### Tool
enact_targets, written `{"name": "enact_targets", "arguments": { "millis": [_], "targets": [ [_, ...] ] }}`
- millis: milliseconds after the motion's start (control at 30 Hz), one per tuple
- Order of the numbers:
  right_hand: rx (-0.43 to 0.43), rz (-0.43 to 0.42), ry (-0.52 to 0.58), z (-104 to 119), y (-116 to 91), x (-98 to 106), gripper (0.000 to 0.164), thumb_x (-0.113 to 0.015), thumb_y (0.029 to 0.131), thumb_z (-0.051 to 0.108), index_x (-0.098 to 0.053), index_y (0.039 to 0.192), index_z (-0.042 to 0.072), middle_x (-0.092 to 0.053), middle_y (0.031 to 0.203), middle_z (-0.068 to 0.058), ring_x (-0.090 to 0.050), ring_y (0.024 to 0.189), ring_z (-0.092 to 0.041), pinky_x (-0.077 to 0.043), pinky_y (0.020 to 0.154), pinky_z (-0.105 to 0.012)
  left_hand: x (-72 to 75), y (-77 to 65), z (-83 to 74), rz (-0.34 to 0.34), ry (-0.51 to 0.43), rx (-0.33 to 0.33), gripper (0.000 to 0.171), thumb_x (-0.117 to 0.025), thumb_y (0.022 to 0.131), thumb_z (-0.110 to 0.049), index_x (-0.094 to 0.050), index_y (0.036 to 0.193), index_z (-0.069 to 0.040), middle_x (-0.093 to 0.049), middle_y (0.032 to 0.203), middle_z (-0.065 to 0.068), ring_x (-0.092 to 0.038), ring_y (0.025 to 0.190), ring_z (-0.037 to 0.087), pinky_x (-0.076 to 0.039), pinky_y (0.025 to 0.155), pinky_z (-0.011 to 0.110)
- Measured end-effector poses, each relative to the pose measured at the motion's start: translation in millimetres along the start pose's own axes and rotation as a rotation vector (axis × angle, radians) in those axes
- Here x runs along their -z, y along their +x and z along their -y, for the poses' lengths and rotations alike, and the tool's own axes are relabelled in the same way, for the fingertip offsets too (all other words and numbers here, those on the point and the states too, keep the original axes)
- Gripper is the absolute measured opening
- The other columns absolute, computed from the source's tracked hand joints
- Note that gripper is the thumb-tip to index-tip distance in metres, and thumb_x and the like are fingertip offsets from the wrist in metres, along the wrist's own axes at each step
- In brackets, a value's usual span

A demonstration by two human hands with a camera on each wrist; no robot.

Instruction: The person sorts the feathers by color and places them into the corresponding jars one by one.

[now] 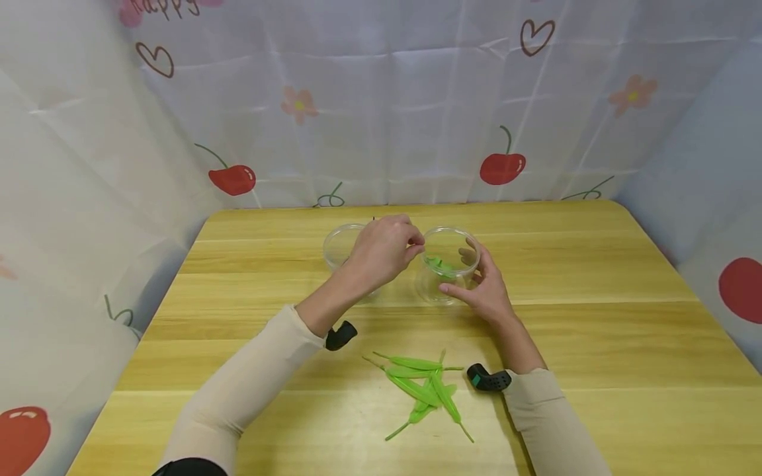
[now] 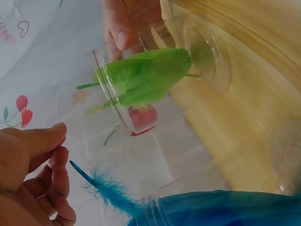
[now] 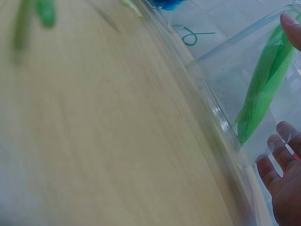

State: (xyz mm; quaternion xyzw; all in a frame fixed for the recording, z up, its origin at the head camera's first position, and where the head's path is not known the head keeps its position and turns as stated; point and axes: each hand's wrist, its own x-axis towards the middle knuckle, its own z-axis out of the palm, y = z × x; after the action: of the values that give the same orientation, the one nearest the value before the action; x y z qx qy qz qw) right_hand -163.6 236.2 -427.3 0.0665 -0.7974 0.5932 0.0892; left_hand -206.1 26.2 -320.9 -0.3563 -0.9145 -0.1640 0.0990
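Observation:
My right hand holds a clear jar round its side, thumb in front and fingers behind. Green feathers stand inside, their quills poking past the rim in the left wrist view. At the left of that rim hovers my left hand, thumb tip against a bent index finger. Nothing shows between those fingertips in the left wrist view. Close below them in that view is a bright blue feather, sticking out of a second clear jar filled with blue. My left hand and forearm partly cover this second jar in the head view.
Several more green feathers lie in a loose pile on the wooden table, between my forearms. A black wrist camera sits at the right cuff, another at the left. Printed cloth hangs behind the table.

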Motion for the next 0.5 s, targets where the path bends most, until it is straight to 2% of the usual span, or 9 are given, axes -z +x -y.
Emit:
{"name": "enact_targets", "arguments": {
  "millis": [133,267,333,500],
  "targets": [
    [-0.004,0.001,-0.003,0,0,-2,0.093,-0.080,0.079,0.001,-0.025,0.154,0.002,-0.039,0.145,-0.030,-0.038,0.133,-0.045,-0.033,0.108,-0.059,3.8,-5.8,-0.1,-0.011,-0.018,-0.002,0.011,-0.072,0.093,-0.020,-0.079,0.098,-0.013,-0.068,0.095,0.000,-0.064,0.083,0.016,-0.051,0.069,0.027],
    [-0.001,0.000,-0.002,1,0,-4,0.093,-0.080,0.079,0.001,-0.025,0.154,0.001,-0.039,0.145,-0.031,-0.038,0.133,-0.046,-0.032,0.108,-0.060,10.9,-18.6,-2.2,-0.020,-0.047,-0.017,0.011,-0.072,0.093,-0.020,-0.079,0.097,-0.013,-0.067,0.095,0.000,-0.063,0.081,0.015,-0.050,0.066,0.026],
    [-0.001,0.002,-0.006,0,0,-4,0.093,-0.080,0.079,0.001,-0.025,0.154,0.001,-0.039,0.145,-0.031,-0.038,0.133,-0.046,-0.032,0.108,-0.060,14.6,-28.3,-3.9,-0.014,-0.103,-0.029,0.010,-0.072,0.093,-0.020,-0.079,0.096,-0.013,-0.067,0.094,-0.001,-0.061,0.078,0.014,-0.049,0.065,0.024],
    [0.001,-0.005,-0.015,-1,1,-5,0.093,-0.081,0.079,0.002,-0.025,0.153,0.000,-0.039,0.145,-0.031,-0.037,0.134,-0.045,-0.031,0.108,-0.060,23.5,-55.2,-10.0,-0.007,-0.308,-0.078,0.005,-0.075,0.090,-0.016,-0.077,0.091,-0.012,-0.065,0.089,-0.004,-0.056,0.072,0.010,-0.046,0.063,0.020]
  ]
}}
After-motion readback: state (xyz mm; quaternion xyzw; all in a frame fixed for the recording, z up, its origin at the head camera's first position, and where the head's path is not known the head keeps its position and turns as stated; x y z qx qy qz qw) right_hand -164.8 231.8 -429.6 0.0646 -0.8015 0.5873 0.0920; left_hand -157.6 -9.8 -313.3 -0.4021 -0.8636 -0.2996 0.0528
